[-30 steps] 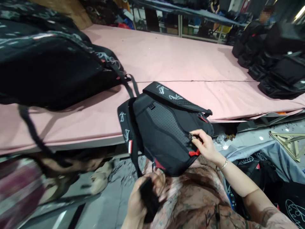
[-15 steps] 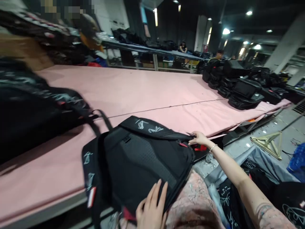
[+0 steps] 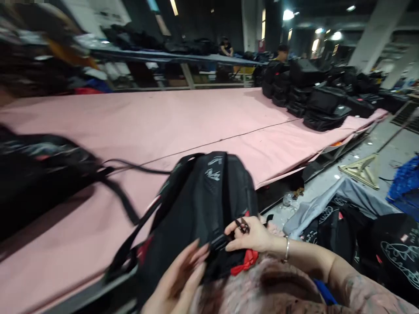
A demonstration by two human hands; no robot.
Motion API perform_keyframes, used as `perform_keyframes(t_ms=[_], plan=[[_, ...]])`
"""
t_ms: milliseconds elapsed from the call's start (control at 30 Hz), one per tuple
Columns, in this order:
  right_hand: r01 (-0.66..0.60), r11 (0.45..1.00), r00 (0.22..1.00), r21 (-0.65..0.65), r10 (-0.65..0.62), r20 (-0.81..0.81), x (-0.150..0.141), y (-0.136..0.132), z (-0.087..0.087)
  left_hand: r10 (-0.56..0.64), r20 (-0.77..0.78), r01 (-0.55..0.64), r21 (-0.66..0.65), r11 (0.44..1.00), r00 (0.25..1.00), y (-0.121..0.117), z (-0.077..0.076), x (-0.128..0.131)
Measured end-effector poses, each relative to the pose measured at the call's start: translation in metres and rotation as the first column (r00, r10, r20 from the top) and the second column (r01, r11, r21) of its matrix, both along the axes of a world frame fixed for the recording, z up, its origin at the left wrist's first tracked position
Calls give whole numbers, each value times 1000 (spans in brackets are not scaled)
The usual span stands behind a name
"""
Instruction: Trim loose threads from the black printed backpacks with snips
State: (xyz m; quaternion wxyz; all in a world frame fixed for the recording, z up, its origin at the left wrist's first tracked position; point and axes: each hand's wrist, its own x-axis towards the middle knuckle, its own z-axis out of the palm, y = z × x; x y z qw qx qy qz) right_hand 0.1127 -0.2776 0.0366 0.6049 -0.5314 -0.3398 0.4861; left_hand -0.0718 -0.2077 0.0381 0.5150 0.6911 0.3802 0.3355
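A black backpack point(image 3: 183, 209) with white lettering on its shoulder strap point(image 3: 214, 172) leans at the front edge of the pink-covered table, close to my body. My right hand point(image 3: 250, 235) is closed, with small dark thread snips point(image 3: 242, 225) among its fingers. Its thumb and fingertips also pinch the lower part of the strap by a dark buckle point(image 3: 218, 242). My left hand point(image 3: 180, 277) is blurred over the backpack's lower part, thumb and fingers apart, fingertips close to the buckle. Red fabric point(image 3: 245, 262) shows below my right hand.
Another black bag point(image 3: 42, 174) lies at left on the pink table point(image 3: 137, 117), loose straps trailing. Black bags point(image 3: 324, 104) are piled at the far right. A grey-lined container point(image 3: 347, 194) of printed black bags stands at right. People work farther back.
The backpack has turned and now stands more upright. My right hand has come in from its far corner to the strap's lower end, and my left hand has shifted left. The view has swung right.
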Motion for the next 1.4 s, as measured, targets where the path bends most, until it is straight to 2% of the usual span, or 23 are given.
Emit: perform_keyframes(t_ms=[67, 133, 200, 333, 500, 600, 700, 833, 900, 967, 1100, 1233, 1400], plan=[[-7, 999, 1000, -40, 8, 11, -12, -5, -6, 28, 55, -20, -157, 987, 998, -13, 0, 16], [13, 997, 999, -73, -9, 47, -16, -10, -12, 96, 127, -64, -231, 971, 987, -22, -1, 30], [42, 994, 994, -98, -32, 104, -16, -13, -18, 117, 162, -71, -266, 961, 980, -28, -3, 37], [96, 991, 977, -96, -76, 200, -17, -20, -24, 87, 167, -33, -306, 952, 982, -29, -4, 39], [29, 999, 916, -38, -11, 401, -18, -25, -19, 39, 144, 11, -331, 944, 989, -19, 2, 41], [-17, 999, 824, -49, 42, 564, -10, -29, -5, 78, 161, -19, -341, 940, 984, -17, 3, 44], [2, 1000, 712, -25, 16, 702, 5, -34, 12, 121, 180, -50, -358, 932, 976, -18, 1, 46], [-40, 996, 434, 83, -57, 899, 27, -36, 28, 168, 198, -97, -324, 941, 966, -23, -4, 48], [-96, 992, 296, 76, -45, 954, 33, -36, 31, 188, 201, -122, -303, 945, 961, -25, -5, 49], [-157, 986, 192, 50, -19, 981, 36, -35, 34, 201, 203, -138, -290, 947, 958, -27, -5, 51], [-250, 968, 73, -5, 24, 997, 37, -33, 40, 216, 220, -148, -287, 946, 951, -31, 1, 53], [-263, 964, -26, -46, 41, 999, 36, -31, 49, 214, 242, -130, -321, 938, 946, -35, 5, 53], [-272, 961, -92, -54, 29, 995, 36, -32, 51, 252, 253, -145, -376, 915, 934, -40, 5, 55]])
